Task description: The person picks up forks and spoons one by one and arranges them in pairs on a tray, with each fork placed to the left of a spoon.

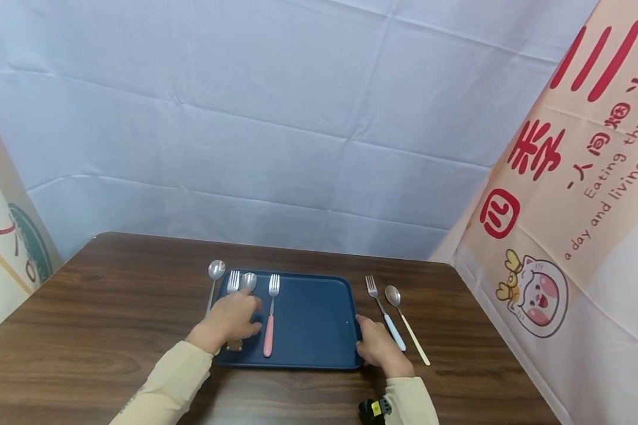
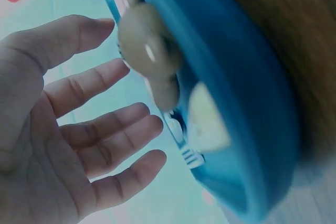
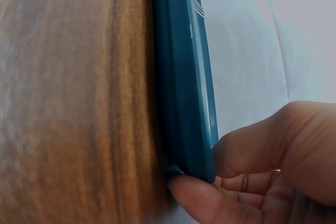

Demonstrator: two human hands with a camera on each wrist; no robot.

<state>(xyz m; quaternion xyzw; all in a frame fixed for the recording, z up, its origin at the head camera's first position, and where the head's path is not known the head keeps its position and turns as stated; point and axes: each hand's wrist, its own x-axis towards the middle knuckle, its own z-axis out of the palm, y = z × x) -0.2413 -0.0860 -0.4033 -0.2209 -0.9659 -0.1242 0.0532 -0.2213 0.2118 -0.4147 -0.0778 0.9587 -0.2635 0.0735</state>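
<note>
A dark blue rectangular tray (image 1: 313,321) lies on the table. Over its left part my left hand (image 1: 231,319) hovers with fingers spread and bent loosely, nothing between them. On the tray are a pink-handled fork (image 1: 269,336), another fork (image 1: 233,281) and a spoon (image 1: 248,281), the last two partly hidden by that hand. A brown bear-shaped piece (image 2: 144,40) and a pale piece (image 2: 207,124) show close to the fingers in the left wrist view. My right hand (image 1: 378,343) pinches the tray's right rim near the front corner, between thumb and fingers.
Left of the tray, a spoon (image 1: 216,270) lies on the wooden table (image 1: 111,307). To the right are a fork with a light blue handle (image 1: 394,333) and a spoon with a cream handle (image 1: 416,340). A pale cloth (image 1: 276,118) hangs behind the table.
</note>
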